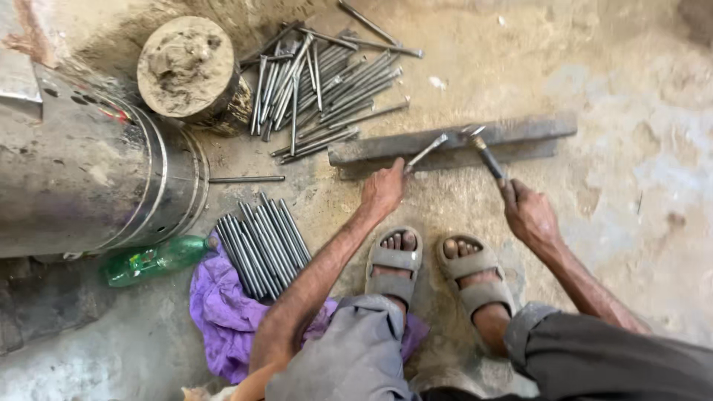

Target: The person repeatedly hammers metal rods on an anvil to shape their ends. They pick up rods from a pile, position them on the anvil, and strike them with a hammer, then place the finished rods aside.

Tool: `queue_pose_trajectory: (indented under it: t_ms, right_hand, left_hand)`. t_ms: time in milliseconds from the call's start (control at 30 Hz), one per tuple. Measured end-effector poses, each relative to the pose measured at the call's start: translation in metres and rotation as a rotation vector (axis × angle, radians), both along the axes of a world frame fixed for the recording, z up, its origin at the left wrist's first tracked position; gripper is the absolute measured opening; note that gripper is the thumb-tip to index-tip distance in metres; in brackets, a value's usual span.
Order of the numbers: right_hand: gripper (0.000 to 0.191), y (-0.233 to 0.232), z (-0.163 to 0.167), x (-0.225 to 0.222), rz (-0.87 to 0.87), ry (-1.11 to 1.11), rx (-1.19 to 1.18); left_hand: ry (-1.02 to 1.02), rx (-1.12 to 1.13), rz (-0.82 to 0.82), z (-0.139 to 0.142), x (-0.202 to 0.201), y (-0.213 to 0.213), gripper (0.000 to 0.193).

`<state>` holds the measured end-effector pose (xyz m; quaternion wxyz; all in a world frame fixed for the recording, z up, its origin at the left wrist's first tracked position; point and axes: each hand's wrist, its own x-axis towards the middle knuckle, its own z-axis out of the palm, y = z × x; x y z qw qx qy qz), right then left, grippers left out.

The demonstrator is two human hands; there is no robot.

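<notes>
A: Your left hand clamps a thin grey steel rod on the long grey iron bar.

B: Your right hand grips a dark-handled hammer; its head is hard to make out. The green plastic bottle lies half hidden by the metal drum.

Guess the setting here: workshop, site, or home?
Likely a rough metal workshop, worked on the ground: piles of steel rods, a hammer in the right hand over a steel bar used as an anvil, bare concrete floor.

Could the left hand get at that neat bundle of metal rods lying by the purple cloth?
Probably yes. The left hand is busy holding a rod on the iron bar, but the bundle of rods lies just beside that forearm, with nothing on top.
</notes>
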<state>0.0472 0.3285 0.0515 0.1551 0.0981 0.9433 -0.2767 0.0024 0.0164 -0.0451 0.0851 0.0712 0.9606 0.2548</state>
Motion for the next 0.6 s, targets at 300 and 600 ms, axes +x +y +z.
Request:
queue_pose_trajectory:
  t_ms: [300, 600]
  right_hand:
    - [0.058, 0.019, 0.031, 0.004, -0.182, 0.038, -0.239]
    - [0.050, -0.037, 0.015, 0.000, 0.070, -0.181, -0.057]
  left_hand:
    - [0.010, -0.002, -0.007, 0.013, 0.007, -0.024, 0.019]
    - [-0.100, -0.025, 0.038, 0.053, 0.003, -0.016, 0.021]
